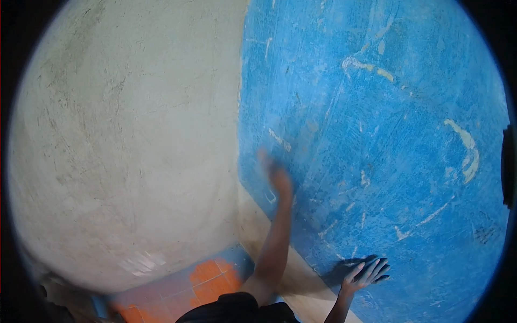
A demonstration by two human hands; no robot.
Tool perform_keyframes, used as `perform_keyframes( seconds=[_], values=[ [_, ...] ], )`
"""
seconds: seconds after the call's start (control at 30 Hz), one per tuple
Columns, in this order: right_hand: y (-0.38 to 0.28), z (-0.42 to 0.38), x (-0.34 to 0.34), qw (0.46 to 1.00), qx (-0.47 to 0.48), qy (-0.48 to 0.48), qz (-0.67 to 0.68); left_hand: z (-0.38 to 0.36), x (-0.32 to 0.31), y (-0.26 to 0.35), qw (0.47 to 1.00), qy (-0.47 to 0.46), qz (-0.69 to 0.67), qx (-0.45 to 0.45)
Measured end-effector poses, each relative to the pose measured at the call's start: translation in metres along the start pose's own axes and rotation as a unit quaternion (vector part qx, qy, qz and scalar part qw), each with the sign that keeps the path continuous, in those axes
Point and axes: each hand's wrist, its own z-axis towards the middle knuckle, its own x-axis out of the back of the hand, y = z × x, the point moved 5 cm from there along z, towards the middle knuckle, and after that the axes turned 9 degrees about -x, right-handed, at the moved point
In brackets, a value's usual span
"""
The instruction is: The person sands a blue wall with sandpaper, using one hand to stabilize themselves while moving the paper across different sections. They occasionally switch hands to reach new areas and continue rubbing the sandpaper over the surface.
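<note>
A blue painted wall [323, 134] with pale chipped patches takes up the right side of the head view. Against its left part, near the corner, is my left hand [276, 173], raised and smeared by motion; its fingers cannot be made out. Lower and to the right, my right hand [367, 272] is at the blue surface with its fingers spread, holding nothing, and a dark shadow falls beside it. Whether either hand presses on the wall is hard to tell.
A scuffed grey-beige wall [134, 118] meets the blue one at a corner on the left. Below lies a floor with orange tiles [212, 282] and bluish edges. A beige strip [299, 269] runs along the blue wall's foot. A dark object [508, 167] stands at the right edge.
</note>
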Motion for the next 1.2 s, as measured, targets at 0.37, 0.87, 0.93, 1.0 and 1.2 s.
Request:
perform_keyframes(
  seconds=[0.37,0.87,0.93,1.0,1.2],
  values=[
    [-0.003,0.002,-0.001,0.998,-0.002,0.060,-0.016,0.072,-0.125,0.272,0.931,-0.241,-0.134,-0.238],
    [0.010,-0.019,-0.008,0.994,0.034,0.100,0.038,-0.153,0.091,-0.159,0.962,0.010,0.026,0.273],
    [0.010,-0.020,-0.007,0.993,0.029,0.111,0.041,-0.039,0.021,-0.023,0.998,-0.054,0.045,0.009],
    [0.000,-0.013,-0.006,0.992,0.008,0.119,0.044,0.044,-0.042,0.082,0.986,-0.092,0.011,-0.140],
    [0.001,-0.010,-0.005,0.992,-0.001,0.118,0.044,0.150,-0.134,0.285,0.915,-0.230,-0.020,-0.331]
  ],
)
